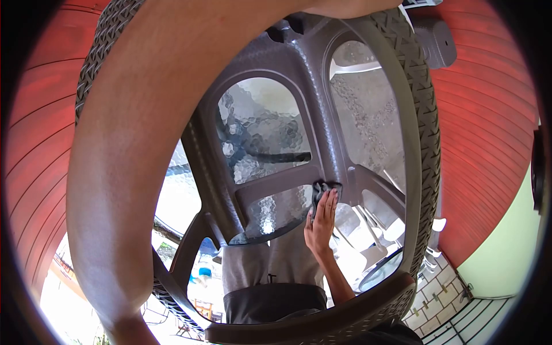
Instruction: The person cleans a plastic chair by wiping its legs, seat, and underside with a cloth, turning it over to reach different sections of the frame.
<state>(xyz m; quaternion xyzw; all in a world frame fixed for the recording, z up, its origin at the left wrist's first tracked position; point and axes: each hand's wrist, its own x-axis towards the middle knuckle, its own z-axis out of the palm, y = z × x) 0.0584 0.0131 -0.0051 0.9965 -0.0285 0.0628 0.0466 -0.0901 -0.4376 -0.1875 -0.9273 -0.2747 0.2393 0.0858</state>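
The fingers of the right hand lie close together over a dark cloth, gripping it against the brown plastic chair where a rib meets a crossbar; even fingertip pressure should work it well into that corner. The left hand, cropped at the chair's top, has fingers whose state cannot be told.

Legible text, labels, brands, numbers or signs: none. The dark brown, curved plastic rim bears raised, angular strokes; these form a repeated surface texture, not characters. The small, blue-and-pale, bottle-like object, lower left, is too small and overexposed for any marking to be read.
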